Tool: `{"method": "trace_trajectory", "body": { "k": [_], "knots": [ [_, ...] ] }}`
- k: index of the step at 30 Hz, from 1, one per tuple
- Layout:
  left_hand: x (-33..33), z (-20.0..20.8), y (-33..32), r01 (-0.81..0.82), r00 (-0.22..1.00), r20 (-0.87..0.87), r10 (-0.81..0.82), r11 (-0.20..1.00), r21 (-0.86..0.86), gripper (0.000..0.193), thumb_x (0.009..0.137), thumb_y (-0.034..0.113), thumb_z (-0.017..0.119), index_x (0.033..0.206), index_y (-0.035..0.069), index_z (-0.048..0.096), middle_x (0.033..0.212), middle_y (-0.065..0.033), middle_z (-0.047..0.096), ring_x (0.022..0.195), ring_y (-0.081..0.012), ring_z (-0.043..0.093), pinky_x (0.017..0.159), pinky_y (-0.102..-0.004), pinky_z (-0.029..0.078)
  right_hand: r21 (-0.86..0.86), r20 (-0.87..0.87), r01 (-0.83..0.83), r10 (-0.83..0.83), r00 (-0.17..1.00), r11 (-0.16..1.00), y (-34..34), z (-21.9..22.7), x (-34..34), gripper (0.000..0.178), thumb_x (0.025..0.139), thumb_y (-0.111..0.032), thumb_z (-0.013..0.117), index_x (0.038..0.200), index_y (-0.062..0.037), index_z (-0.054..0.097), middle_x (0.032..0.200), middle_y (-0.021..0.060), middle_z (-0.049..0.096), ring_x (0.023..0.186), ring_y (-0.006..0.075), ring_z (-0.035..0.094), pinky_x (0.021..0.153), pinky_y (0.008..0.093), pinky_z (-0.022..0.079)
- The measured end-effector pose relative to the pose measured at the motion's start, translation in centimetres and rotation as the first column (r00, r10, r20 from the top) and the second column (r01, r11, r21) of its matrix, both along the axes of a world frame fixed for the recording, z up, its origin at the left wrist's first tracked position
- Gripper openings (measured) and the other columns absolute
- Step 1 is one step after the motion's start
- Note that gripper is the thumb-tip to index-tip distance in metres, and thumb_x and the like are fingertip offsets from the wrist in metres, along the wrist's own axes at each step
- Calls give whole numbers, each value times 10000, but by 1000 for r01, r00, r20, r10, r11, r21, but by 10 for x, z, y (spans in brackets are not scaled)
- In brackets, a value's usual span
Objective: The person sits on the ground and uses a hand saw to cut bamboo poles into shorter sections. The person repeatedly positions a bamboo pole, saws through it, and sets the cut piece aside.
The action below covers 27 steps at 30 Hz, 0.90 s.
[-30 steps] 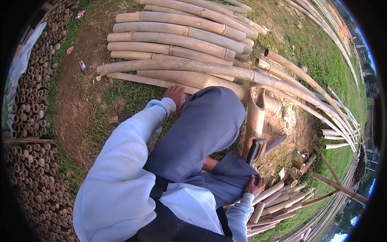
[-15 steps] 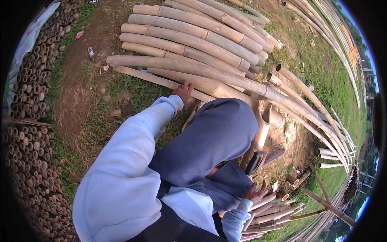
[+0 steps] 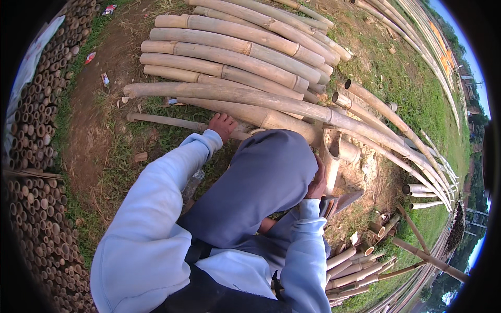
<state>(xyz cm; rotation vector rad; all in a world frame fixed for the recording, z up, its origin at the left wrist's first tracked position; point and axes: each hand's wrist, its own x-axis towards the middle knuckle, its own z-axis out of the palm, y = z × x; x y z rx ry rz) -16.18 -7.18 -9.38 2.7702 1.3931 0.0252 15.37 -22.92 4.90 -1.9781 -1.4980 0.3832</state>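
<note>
My left hand (image 3: 223, 127) is closed over a split bamboo strip (image 3: 167, 120), which runs from the grass at left toward my bent knee. The strip's near end is hidden behind the knee. My right hand (image 3: 317, 180) is at the right side of the knee, by a short upright-looking bamboo piece (image 3: 332, 169). Its fingers are partly hidden, so what they hold cannot be made out. Just below it a flat dark blade (image 3: 348, 200) with a brown and black handle (image 3: 328, 206) lies close to my right sleeve.
A long bamboo pole (image 3: 229, 95) crosses in front of me, with a row of thick poles (image 3: 224, 57) beyond it. Cut bamboo ends (image 3: 44, 229) are stacked at the left. Shorter pieces (image 3: 352, 271) lie at lower right, near crossed poles (image 3: 428, 255).
My right hand has come up from the lower right to beside the knee. The strip in my left hand has turned, showing a narrower, greyer side, and its far end has shifted nearer to me.
</note>
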Motion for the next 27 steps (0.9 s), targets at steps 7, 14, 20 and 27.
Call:
{"method": "trace_trajectory", "body": {
  "k": [7,14,20,27],
  "knots": [
    [-35,14,-39,-56,975,189,120,948,-313,536,633,125,755,1135,147,569,1011,-93,653,966,-317,651,820,-431,486,-132,556,-362,371,744,923,32,-73,9,493,934,-363,528,1403,-214,553,1461,33,484,1367,245,436,1188,630,117],
    [-27,83,-34,-35,959,280,35,999,-5,566,585,212,814,1101,130,594,1054,-69,619,979,-264,629,850,-410,469,-356,285,-403,509,813,843,55,-105,59,527,882,-317,584,1391,-182,565,1234,57,574,1199,291,513,1058,487,375],
    [-34,144,-27,-2,919,391,-46,993,122,517,674,382,830,1080,124,640,995,-62,617,895,-257,623,818,-390,489,-117,333,-526,533,778,842,79,29,14,500,823,-220,669,1321,-198,630,1096,50,618,1043,296,572,929,416,465],
    [-9,186,16,42,860,474,-187,953,300,507,787,514,744,1092,117,668,956,-58,628,900,-268,631,808,-393,508,-22,296,-466,451,842,885,108,92,24,560,725,-86,808,1262,-157,667,1045,83,660,983,309,586,884,420,495]
  ]
}}
